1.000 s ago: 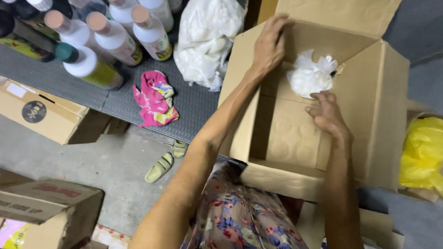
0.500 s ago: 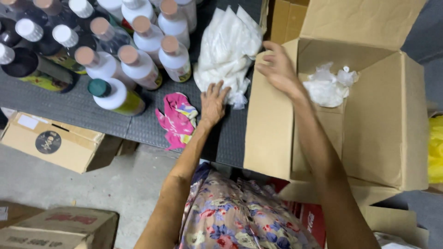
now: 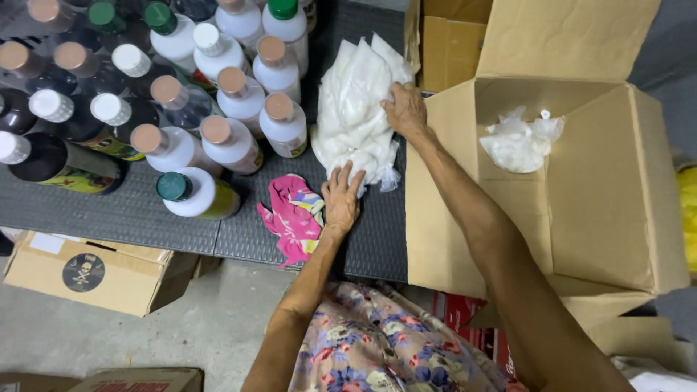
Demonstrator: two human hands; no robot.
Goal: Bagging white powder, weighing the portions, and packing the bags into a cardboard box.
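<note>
Bottles (image 3: 181, 109) with tan, white and green caps crowd the dark mat (image 3: 109, 218) on your left, some upright and some lying down, the nearest one with a green cap on its side. A pink cloth (image 3: 294, 214) lies on the mat just beside your left hand. To your right stands an open box (image 3: 602, 218), its near wall between you and a small white bag (image 3: 519, 141) that rests inside it. More boxes (image 3: 87, 272) sit on the floor below the mat's edge.

The pile of white bags (image 3: 356, 116) lies on the mat between the bottles and the box, touching the box's left wall. Your left hand (image 3: 341, 199) lies flat, fingers spread and pressing on the pile's lower end. Your right hand (image 3: 405, 110) reaches over the box's corner and closes its fingers on the pile's upper right edge. Both forearms stretch out from your flowered lap.
</note>
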